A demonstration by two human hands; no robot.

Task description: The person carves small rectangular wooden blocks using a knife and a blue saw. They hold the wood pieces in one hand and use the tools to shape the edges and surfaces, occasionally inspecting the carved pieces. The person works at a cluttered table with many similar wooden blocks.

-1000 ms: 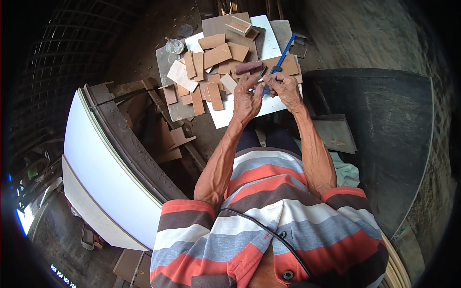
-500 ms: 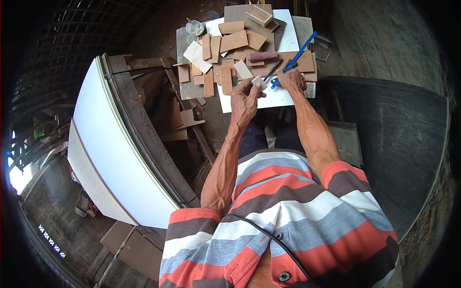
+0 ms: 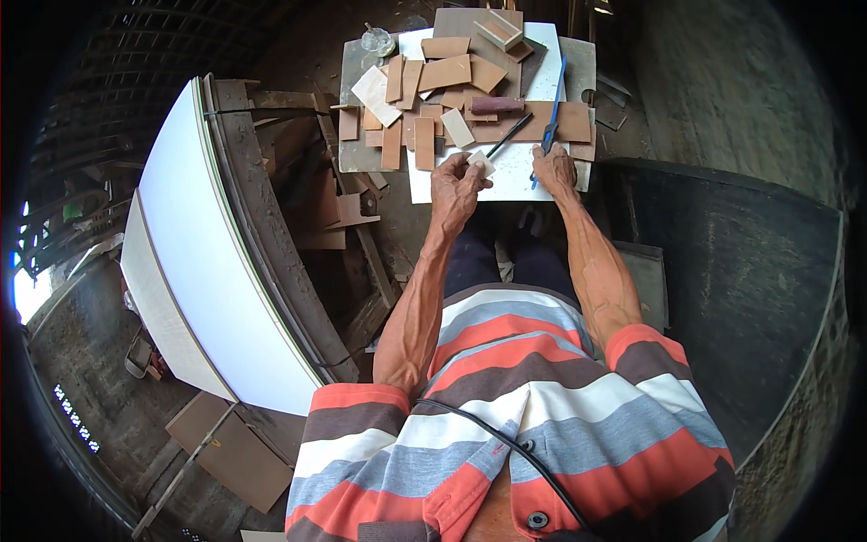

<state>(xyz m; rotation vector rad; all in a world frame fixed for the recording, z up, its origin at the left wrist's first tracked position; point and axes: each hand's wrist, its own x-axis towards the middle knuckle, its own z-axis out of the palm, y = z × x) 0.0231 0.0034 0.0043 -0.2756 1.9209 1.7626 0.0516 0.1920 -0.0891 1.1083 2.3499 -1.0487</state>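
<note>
The left grip is closed, thumb and fingers pinching a small pale wood piece. The right grip is curled around the near part of a blue caliper, its long strip pointing away past the knuckles. Between and beyond both grips, a dark pencil-like stick slants over the white panel on the bench. Farther out lie a maroon block and, past the left grip, crowded brown wood pieces.
</note>
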